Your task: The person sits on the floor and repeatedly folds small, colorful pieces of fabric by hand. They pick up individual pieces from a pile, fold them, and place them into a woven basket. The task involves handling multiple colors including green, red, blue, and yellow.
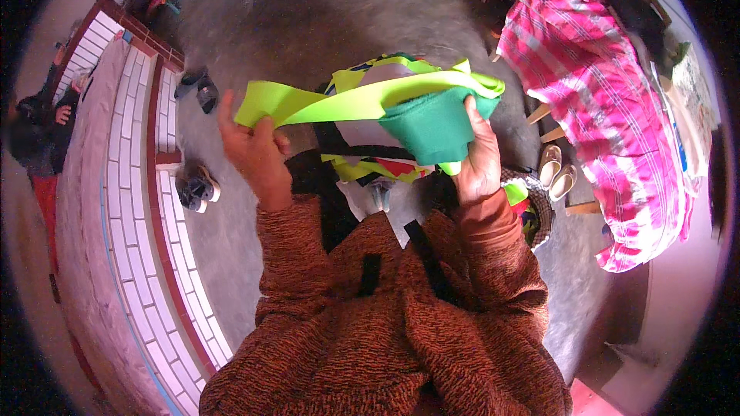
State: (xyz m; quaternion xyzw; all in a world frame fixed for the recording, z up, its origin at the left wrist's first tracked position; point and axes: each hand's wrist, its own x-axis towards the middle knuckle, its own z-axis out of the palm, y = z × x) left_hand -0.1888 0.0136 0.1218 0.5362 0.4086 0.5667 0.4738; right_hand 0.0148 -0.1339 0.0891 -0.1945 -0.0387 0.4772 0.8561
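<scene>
Lime-green fabric strip (339, 102) stretches flat and smooth between my two hands, held up in front of my chest above the grey concrete floor (324, 23). Far to my left runs a low wall of white glazed tiles (131, 208) edged in dark red, curving with the lens, and dark sandals (196, 86) lie on the floor just beside it. My left hand (254, 156) comes next: thumb and fingers are pinched together on the strip's narrow, wrinkled end. From there the cloth widens toward the right, thin and slightly glossy, and meets a darker green knit piece (432, 129) that folds into a soft pouch. My right hand (479, 158) is closed round that green fold, fingers wrapped behind and thumb pressing the front. Under both lies more patterned cloth (370, 168) in yellow, red and black. My sleeves (301, 262) are coarse rust-orange knit. Further right, pale slippers (556, 171) sit beside a pink striped blanket (601, 100), rumpled over furniture.
</scene>
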